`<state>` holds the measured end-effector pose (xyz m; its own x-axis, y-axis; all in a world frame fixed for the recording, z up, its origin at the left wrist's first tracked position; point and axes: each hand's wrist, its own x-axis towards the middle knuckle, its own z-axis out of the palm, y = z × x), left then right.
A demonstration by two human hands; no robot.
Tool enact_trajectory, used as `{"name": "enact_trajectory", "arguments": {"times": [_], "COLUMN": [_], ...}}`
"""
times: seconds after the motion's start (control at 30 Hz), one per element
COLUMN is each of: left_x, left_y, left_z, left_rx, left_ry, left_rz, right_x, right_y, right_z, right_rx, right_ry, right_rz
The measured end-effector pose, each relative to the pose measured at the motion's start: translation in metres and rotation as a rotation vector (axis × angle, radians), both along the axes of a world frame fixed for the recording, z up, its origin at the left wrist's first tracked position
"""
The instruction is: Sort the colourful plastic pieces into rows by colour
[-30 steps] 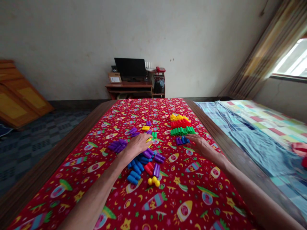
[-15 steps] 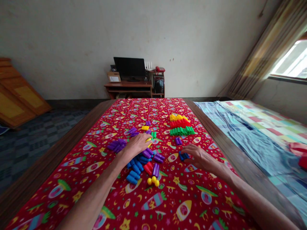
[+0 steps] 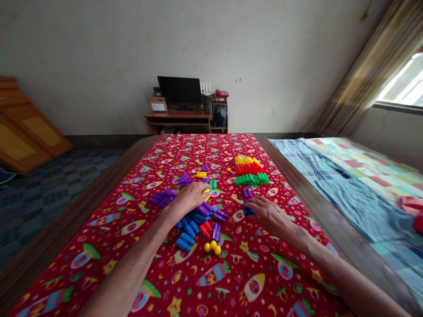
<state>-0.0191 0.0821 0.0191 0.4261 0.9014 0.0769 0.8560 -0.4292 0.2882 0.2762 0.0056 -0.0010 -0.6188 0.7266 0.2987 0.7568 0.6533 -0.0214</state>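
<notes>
My left hand [image 3: 191,197] reaches over a loose pile of plastic building blocks, its fingers closed at a yellow block [image 3: 207,194] that they partly cover. Around it lie purple blocks [image 3: 162,198], blue blocks [image 3: 189,226], a red block [image 3: 205,229] and a green block [image 3: 213,184]. My right hand [image 3: 268,214] is closed on a blue block [image 3: 247,209], mostly hidden under its fingers, just in front of a small purple block [image 3: 246,193]. Beyond stand neat rows of green blocks [image 3: 252,179], red blocks [image 3: 249,168] and yellow blocks [image 3: 247,160].
A red patterned cloth [image 3: 228,286] covers the table, leaving its dark wooden border [image 3: 307,198] bare. Nearest me lies a yellow knobbed piece [image 3: 213,247]. A bed [image 3: 357,176] adjoins on the right. A desk [image 3: 178,115] with a monitor [image 3: 180,93] stands against the wall.
My right hand has slid the blue block slightly left and away from me, closer to the small purple block. My left hand has stayed at the yellow block.
</notes>
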Motion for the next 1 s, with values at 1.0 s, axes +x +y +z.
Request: {"name": "enact_trajectory", "arguments": {"times": [1.0], "left_x": [0.012], "left_y": [-0.038], "left_z": [0.031], "left_rx": [-0.104], "left_ry": [0.274], "left_rz": [-0.097], "right_x": [-0.022], "right_y": [0.049], "right_z": [0.053], "right_rx": [-0.029], "right_ry": [0.270], "right_rz": [0.075]}}
